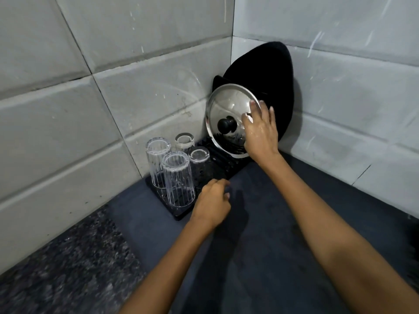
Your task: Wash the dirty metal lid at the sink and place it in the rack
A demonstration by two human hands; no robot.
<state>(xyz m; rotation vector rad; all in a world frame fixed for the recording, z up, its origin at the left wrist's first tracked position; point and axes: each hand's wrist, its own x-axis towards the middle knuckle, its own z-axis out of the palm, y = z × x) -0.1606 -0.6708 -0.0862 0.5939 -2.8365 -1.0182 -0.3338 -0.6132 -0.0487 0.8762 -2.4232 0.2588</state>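
Observation:
The round metal lid (226,105) with a black knob stands on edge in the black drying rack (217,162) in the tiled corner, leaning back against a large black pan. My wet right hand (260,130) grips the lid's right rim, fingers curled over its edge. My left hand (212,201) hovers loosely curled over the rack's front edge, holding nothing. No sink is in view.
Several upturned clear glasses (178,177) stand on the rack's left half, close to my left hand. The black pan (265,80) leans against the right wall. A dark mat (260,223) covers the speckled granite counter (68,268). Tiled walls close in on two sides.

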